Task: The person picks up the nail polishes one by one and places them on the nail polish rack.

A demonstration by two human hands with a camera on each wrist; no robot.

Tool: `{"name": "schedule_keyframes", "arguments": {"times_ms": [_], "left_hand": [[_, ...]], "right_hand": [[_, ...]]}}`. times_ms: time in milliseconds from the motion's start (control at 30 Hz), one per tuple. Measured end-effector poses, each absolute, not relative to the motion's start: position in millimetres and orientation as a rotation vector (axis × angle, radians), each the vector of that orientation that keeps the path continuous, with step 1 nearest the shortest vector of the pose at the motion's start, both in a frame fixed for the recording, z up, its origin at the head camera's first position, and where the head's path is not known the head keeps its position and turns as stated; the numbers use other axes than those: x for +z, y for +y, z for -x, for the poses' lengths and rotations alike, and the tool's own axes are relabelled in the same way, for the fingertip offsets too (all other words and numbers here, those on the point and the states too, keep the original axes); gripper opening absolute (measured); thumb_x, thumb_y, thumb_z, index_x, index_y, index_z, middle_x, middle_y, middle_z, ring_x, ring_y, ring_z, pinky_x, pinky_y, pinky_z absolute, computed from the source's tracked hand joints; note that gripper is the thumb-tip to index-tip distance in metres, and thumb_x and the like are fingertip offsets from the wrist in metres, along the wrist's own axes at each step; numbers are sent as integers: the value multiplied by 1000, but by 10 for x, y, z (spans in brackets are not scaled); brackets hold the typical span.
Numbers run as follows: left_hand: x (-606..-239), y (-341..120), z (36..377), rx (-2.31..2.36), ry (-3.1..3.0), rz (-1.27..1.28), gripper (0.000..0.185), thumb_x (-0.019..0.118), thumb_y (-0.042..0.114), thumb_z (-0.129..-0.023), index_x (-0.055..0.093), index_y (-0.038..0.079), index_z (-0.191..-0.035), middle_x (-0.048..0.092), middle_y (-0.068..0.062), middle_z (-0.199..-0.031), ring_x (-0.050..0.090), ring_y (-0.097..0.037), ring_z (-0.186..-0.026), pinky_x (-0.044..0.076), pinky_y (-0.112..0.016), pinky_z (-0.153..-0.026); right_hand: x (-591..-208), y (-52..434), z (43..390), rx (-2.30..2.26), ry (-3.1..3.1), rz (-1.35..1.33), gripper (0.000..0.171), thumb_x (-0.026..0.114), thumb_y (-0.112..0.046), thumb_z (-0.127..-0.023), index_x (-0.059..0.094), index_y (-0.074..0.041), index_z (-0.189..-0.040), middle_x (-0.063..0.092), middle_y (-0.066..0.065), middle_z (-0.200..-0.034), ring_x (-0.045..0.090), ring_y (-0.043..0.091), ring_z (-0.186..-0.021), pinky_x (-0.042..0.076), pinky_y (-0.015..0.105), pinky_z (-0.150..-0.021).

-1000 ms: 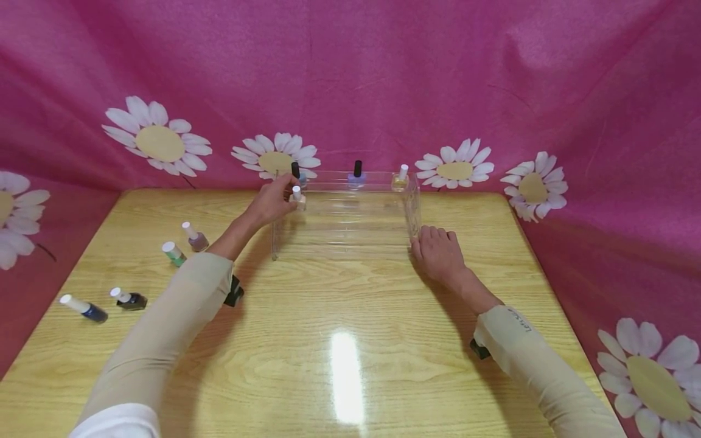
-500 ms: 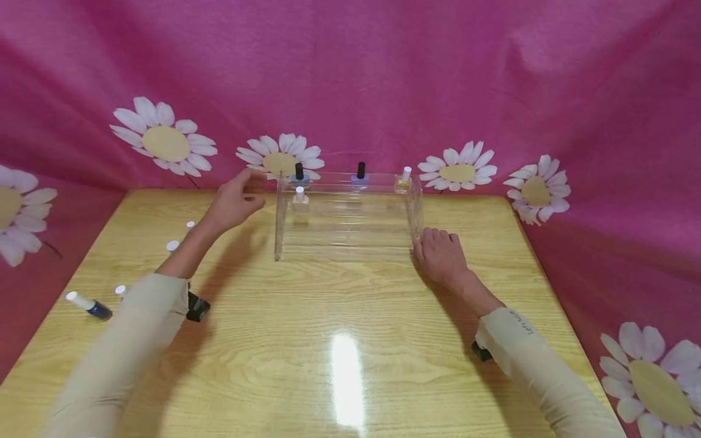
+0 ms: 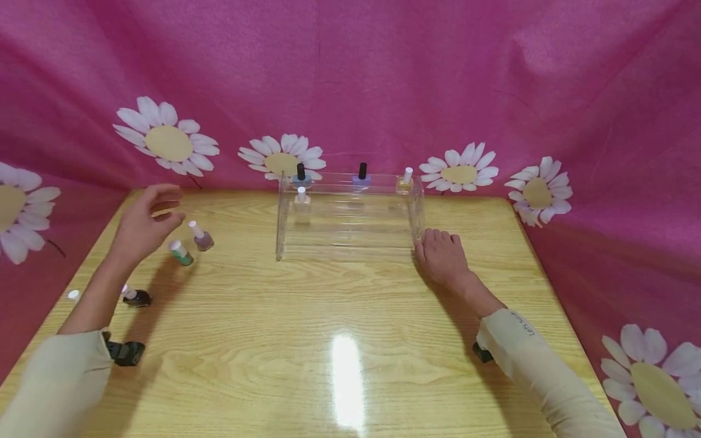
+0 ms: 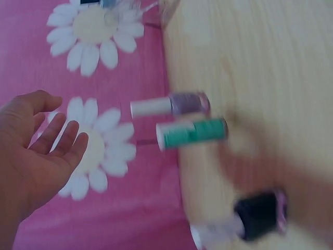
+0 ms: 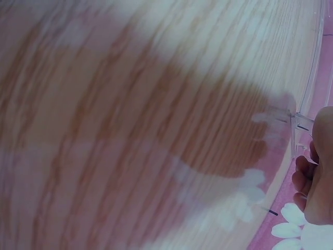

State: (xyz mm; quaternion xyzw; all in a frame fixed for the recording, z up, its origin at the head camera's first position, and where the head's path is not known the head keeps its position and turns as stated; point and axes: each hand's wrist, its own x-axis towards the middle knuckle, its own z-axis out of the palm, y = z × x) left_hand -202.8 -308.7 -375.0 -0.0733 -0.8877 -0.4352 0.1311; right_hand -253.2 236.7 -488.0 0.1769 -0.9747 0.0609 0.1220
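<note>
i count four bottles standing on clear rack [image 3: 350,210]. four more lie on table [image 3: 350,340]. my left hand [image 3: 143,224] loose, empty, above purple bottle [image 3: 200,236] and green bottle [image 3: 181,252]. my right hand [image 3: 442,255] flat, fingers touching rack end.

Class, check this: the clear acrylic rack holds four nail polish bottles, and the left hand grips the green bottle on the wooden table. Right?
Not quite. The left hand grips nothing; the head view shows it open above the green bottle. The clear acrylic rack does hold four bottles.
</note>
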Motion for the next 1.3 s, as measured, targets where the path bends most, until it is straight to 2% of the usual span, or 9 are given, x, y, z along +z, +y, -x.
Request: {"name": "schedule_keyframes", "arguments": {"times_ms": [333, 467, 500, 667, 833, 933, 1100, 1233, 1300], "left_hand": [[-3921, -3669, 1444, -1135, -2518, -14, 40, 63, 1, -95, 52, 4, -133, 46, 31, -110, 43, 18, -105, 36, -2, -90], [-4070, -3907, 1234, -1061, -2557, -162, 44, 61, 7, -97, 50, 4, -139, 57, 12, -127, 43, 9, -120, 34, -9, -101], [-4158, -4003, 1200, -1036, -2562, -191, 43, 61, 12, -98, 51, 13, -140, 55, 12, -128, 42, 9, -121, 32, -7, -101], [-4575, -4401, 1107, -972, -2659, -364, 58, 61, 27, -99, 40, 9, -151, 44, -21, -148, 38, -20, -138, 28, -24, -113], [-4417, -4193, 940, -1003, -2685, -428, 65, 63, 22, -97, 35, -11, -145, 39, -38, -144, 39, -5, -131, 31, -5, -97], [-4418, -4174, 925, -1008, -2696, -471, 67, 65, 25, -96, 36, -11, -145, 41, -38, -141, 41, 8, -118, 31, 3, -75], [-4468, -4187, 908, -1024, -2735, -521, 69, 65, 27, -97, 34, -12, -144, 41, -39, -140, 52, -7, -113, 33, -1, -69], [-4513, -4181, 862, -1028, -2754, -535, 68, 64, 28, -97, 34, -11, -144, 41, -39, -140, 52, -1, -110, 31, -4, -69], [-4532, -4174, 850, -1037, -2748, -532, 66, 64, 26, -97, 35, -12, -143, 42, -40, -137, 45, 16, -91, 30, -4, -67]], "right_hand": [[-4898, 2366, 2539, 202, -2857, -532, 33, 40, -26, -105, 41, -4, -81, 49, 14, -78, 55, 41, -83, 40, 52, -75], [-4892, 2349, 2541, 207, -2864, -533, 33, 40, -26, -106, 41, -5, -81, 47, 13, -77, 54, 40, -82, 40, 52, -75], [-4892, 2347, 2542, 203, -2871, -529, 33, 40, -27, -106, 42, -5, -81, 47, 13, -77, 54, 40, -82, 40, 51, -75], [-4904, 2362, 2551, 185, -2905, -502, 34, 37, -28, -107, 44, -3, -84, 47, 14, -79, 53, 40, -84, 39, 52, -77], [-4910, 2376, 2550, 177, -2892, -500, 35, 36, -28, -107, 44, -3, -84, 48, 14, -79, 53, 41, -84, 39, 52, -77], [-4899, 2375, 2544, 182, -2889, -498, 34, 36, -27, -107, 44, -3, -83, 47, 14, -79, 53, 41, -84, 39, 52, -77], [-4896, 2370, 2540, 198, -2888, -498, 34, 38, -26, -106, 43, -3, -83, 47, 14, -79, 53, 41, -83, 39, 52, -77], [-4904, 2370, 2540, 188, -2889, -501, 34, 38, -27, -106, 43, -4, -83, 47, 14, -79, 53, 40, -83, 39, 52, -77], [-4906, 2373, 2545, 177, -2884, -502, 34, 38, -27, -106, 43, -3, -83, 47, 14, -79, 53, 40, -83, 39, 52, -76]]}}
